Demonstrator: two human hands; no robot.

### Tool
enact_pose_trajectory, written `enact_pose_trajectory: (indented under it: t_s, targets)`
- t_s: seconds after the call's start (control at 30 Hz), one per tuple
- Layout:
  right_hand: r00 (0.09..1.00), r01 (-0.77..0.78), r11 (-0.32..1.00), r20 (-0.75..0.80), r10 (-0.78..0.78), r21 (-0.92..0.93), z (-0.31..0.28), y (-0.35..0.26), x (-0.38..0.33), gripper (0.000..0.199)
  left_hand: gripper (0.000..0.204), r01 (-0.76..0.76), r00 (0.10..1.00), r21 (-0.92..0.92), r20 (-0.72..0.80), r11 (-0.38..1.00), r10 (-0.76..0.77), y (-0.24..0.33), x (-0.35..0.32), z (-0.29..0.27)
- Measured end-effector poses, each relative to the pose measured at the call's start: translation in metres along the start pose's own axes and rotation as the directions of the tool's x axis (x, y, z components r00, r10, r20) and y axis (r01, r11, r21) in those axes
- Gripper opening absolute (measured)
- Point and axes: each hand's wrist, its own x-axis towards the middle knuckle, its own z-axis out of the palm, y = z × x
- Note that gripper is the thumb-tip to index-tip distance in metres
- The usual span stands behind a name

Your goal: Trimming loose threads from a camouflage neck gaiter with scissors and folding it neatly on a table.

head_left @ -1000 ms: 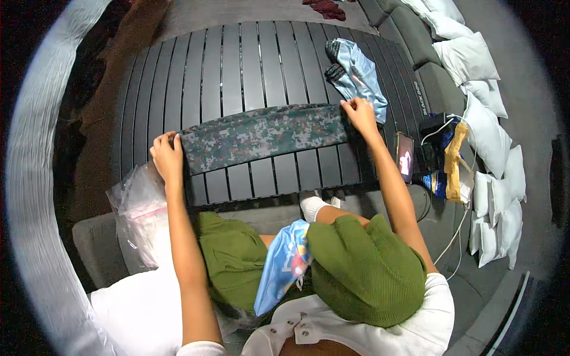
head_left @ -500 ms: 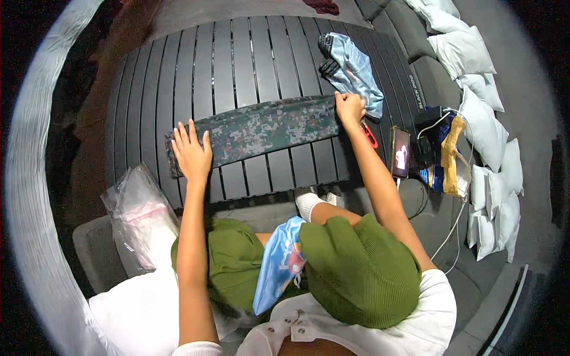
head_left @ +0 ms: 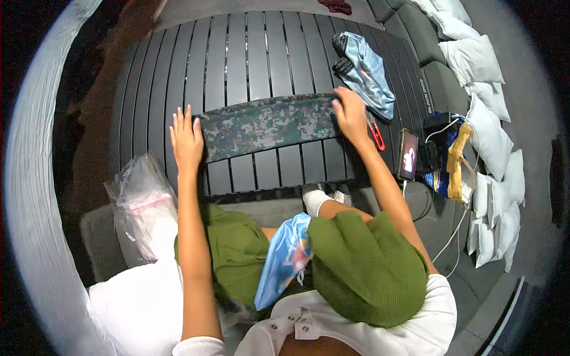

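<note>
A strip of dark camouflage cloth (head_left: 270,127), flat and long, lies across the near half of the black slatted table (head_left: 237,56). My left hand (head_left: 187,142) is open at the cloth's left end, palm down with its fingers stretched out. At the right end is my right hand (head_left: 351,115), its thumb apart from the bent fingers, touching or just over the cloth's edge. It covers that corner of the cloth. Beyond it rests a crumpled light-blue fabric piece (head_left: 369,74) with black trim. Red-handled scissors or snips (head_left: 376,132) lie beside my right wrist.
A lit phone (head_left: 407,154) stands right of the table by cables and a yellow-and-blue packet (head_left: 456,166). Several white pillow-like packs (head_left: 475,62) line the right side. A clear plastic bag (head_left: 142,207) sits at the left, and a blue pouch (head_left: 285,258) lies on my lap.
The cloth's left end no longer sticks out past my left hand, and its visible length is shorter. My right hand has loosened from a pinch. The whole view has shifted slightly.
</note>
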Motion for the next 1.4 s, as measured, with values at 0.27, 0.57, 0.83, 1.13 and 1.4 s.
enact_pose_trajectory:
  t_s: [0.27,0.57,0.83,1.13,1.4]
  targets:
    - [0.953,-0.026,0.965,0.286,0.103,-0.262,0.0,0.02,-0.025,0.058,0.047,-0.046,0.997,0.359,0.071,0.932,0.022,-0.011,-0.004,0.006]
    - [0.802,-0.576,0.789,0.037,0.596,-0.212,-0.011,0.016,-0.025,0.05,0.042,-0.052,0.986,-0.046,-0.161,0.998,0.044,0.039,0.01,-0.01]
    - [0.704,-0.648,0.721,0.168,0.69,-0.246,-0.011,0.045,-0.013,0.056,0.035,-0.003,0.978,-0.532,0.173,0.847,0.112,0.122,-0.03,0.015]
    - [0.929,-0.367,0.899,0.137,0.343,0.238,-0.023,-0.072,0.021,0.032,0.071,0.711,0.686,-0.63,0.72,-0.313,0.107,0.213,-0.026,0.047]
    - [0.915,-0.355,0.617,0.396,0.076,0.702,-0.04,-0.154,-0.003,0.037,0.022,0.679,0.573,-0.378,0.809,-0.63,0.133,0.146,-0.02,0.045]
